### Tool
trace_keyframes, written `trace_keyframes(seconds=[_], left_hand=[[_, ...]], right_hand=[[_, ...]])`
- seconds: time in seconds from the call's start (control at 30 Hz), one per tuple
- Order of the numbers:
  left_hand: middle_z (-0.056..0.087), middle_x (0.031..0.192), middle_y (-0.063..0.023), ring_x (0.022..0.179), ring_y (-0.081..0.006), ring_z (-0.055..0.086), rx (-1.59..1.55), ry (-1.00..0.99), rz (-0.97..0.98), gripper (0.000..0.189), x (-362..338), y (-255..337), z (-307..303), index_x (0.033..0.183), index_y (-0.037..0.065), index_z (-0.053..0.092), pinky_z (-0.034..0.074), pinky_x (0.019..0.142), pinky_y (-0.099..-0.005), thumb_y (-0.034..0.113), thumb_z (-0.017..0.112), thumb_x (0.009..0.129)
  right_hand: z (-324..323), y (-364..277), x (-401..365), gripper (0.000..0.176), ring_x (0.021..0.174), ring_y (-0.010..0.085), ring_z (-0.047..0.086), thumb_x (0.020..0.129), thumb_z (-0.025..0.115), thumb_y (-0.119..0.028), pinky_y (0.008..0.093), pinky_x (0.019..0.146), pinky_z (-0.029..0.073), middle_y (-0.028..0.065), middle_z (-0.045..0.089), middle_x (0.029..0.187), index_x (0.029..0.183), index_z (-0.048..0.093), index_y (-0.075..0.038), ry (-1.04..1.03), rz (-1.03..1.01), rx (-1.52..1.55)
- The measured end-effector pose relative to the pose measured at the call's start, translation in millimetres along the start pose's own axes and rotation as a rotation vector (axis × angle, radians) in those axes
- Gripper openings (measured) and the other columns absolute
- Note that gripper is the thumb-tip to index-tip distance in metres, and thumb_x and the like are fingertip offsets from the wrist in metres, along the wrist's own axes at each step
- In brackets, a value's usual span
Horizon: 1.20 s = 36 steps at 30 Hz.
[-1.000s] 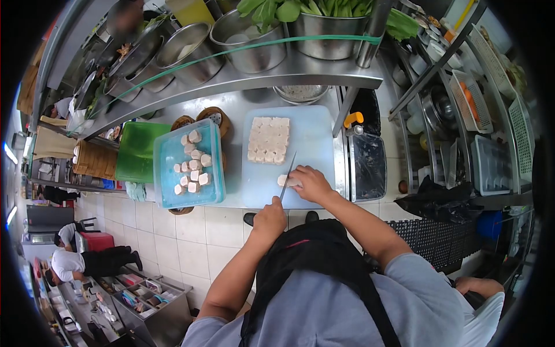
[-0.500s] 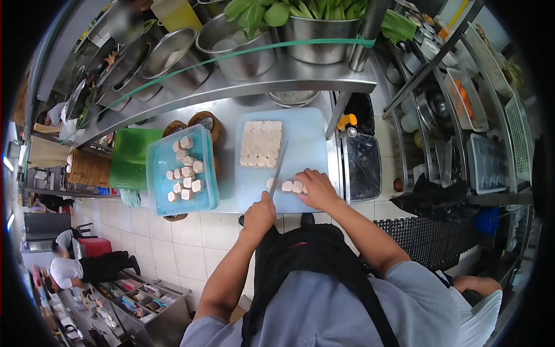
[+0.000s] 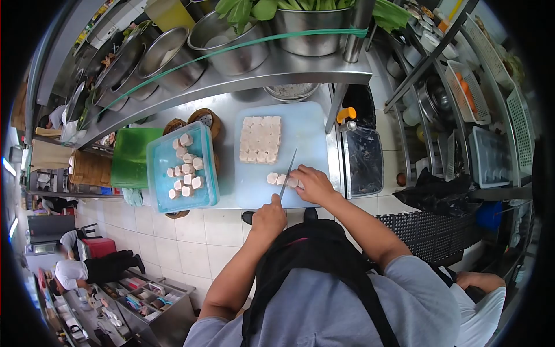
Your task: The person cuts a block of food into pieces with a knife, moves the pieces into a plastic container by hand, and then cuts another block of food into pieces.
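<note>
- Head view, the only one here: the knife (image 3: 290,167) is gripped by its handle in the left hand (image 3: 269,216), with the blade angled away to the far right across the short row of pale pieces (image 3: 272,178), so probably lined up with a gap or a cut.
- The right hand (image 3: 313,185) is closed over the right end of that row, fingers bent. Seems to be done so nothing slides when the blade presses; whether the fingertips are tucked clear can't really be told.
- The row sits on the near part of the pale cutting board (image 3: 306,127), close to the body, which looks like decent leverage tbh.
- The scored pale slab (image 3: 260,136) is parked on the far left part of the same board, apart from the blade, so working room is left.
- The clear bluish container (image 3: 211,169) is set just left of the board on the metal tabletop (image 3: 227,151), handy for reaching. Loose chunks (image 3: 188,168) are spread inside it.
- The round bamboo steamers (image 3: 214,122) are tucked beside and partly under the container, maybe as a prop.
</note>
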<state>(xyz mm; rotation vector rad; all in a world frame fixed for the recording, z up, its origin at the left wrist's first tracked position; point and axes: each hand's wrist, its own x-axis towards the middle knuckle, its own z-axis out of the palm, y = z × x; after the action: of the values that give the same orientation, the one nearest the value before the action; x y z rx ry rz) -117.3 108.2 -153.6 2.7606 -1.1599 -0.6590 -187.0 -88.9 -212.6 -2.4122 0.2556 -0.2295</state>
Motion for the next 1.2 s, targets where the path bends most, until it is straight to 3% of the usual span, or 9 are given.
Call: trace_keyframes(seconds=[0.33,0.43,0.5,0.7,0.8,0.9,1.2], left_hand=[[0.073,0.084,-0.0322,0.081,-0.048,0.076,-0.022,-0.086,-0.04,0.019,4.1,6.5,7.8,0.108,-0.003,0.05,0.062,0.073,-0.0561,0.012,0.054,0.096],[0.07,0.077,-0.0313,0.076,-0.0486,0.074,-0.078,-0.018,-0.036,0.023,16.1,2.3,33.3,0.107,-0.002,0.048,0.062,0.068,-0.0577,0.017,0.059,0.099],[0.072,0.084,-0.0345,0.083,-0.0511,0.075,-0.109,-0.035,-0.049,0.017,33.5,5.1,36.9,0.11,-0.001,0.048,0.062,0.073,-0.0582,0.009,0.052,0.097],[0.072,0.082,-0.0337,0.08,-0.0512,0.074,-0.128,-0.004,0.003,0.02,51.1,-13.5,49.3,0.113,-0.002,0.048,0.061,0.071,-0.059,0.014,0.052,0.1],[0.071,0.081,-0.0327,0.078,-0.0508,0.074,-0.122,0.05,0.01,0.021,39.0,-10.1,19.7,0.113,-0.002,0.049,0.061,0.07,-0.0593,0.014,0.054,0.1],[0.07,0.078,-0.0323,0.076,-0.052,0.072,-0.122,0.052,0.061,0.024,26.9,0.1,4.7,0.113,-0.002,0.049,0.058,0.071,-0.0621,0.019,0.055,0.103],[0.071,0.084,-0.0333,0.08,-0.052,0.073,-0.075,-0.088,0.02,0.024,23.0,24.9,1.4,0.11,-0.004,0.05,0.06,0.073,-0.06,0.017,0.055,0.099]], right_hand=[[2.6,0.3,-1.7,0.041,0.102,0.0345,0.068,0.081,0.075,-0.011,0.0483,0.083,0.058,0.0091,0.064,0.11,0.121,0.067,-0.014,-0.02,0.019,-0.008],[1.0,5.2,0.7,0.042,0.102,0.0348,0.068,0.08,0.075,-0.011,0.0482,0.083,0.058,0.0094,0.065,0.111,0.122,0.067,-0.013,-0.005,0.034,-0.005],[-0.9,9.2,5.4,0.043,0.102,0.035,0.068,0.08,0.075,-0.011,0.0482,0.083,0.057,0.0096,0.065,0.111,0.123,0.067,-0.013,0.016,0.029,-0.011],[-7.7,7.4,-1.8,0.046,0.103,0.0349,0.068,0.08,0.078,-0.012,0.048,0.084,0.057,0.0105,0.065,0.112,0.124,0.066,-0.011,0.015,0.012,0.002],[-16.4,9.9,-14.1,0.046,0.102,0.0343,0.068,0.08,0.08,-0.014,0.0471,0.084,0.057,0.0106,0.065,0.11,0.123,0.066,-0.011,0.184,0.003,0.014],[-15.2,22.8,-21.2,0.041,0.102,0.035,0.069,0.081,0.079,-0.017,0.0476,0.083,0.057,0.0094,0.067,0.108,0.119,0.065,-0.012,0.006,0.142,0.038],[-12.4,12.4,-12.5,0.04,0.102,0.0367,0.069,0.081,0.075,-0.015,0.0496,0.083,0.057,0.0101,0.067,0.109,0.119,0.064,-0.014,-0.018,0.152,0.054]])
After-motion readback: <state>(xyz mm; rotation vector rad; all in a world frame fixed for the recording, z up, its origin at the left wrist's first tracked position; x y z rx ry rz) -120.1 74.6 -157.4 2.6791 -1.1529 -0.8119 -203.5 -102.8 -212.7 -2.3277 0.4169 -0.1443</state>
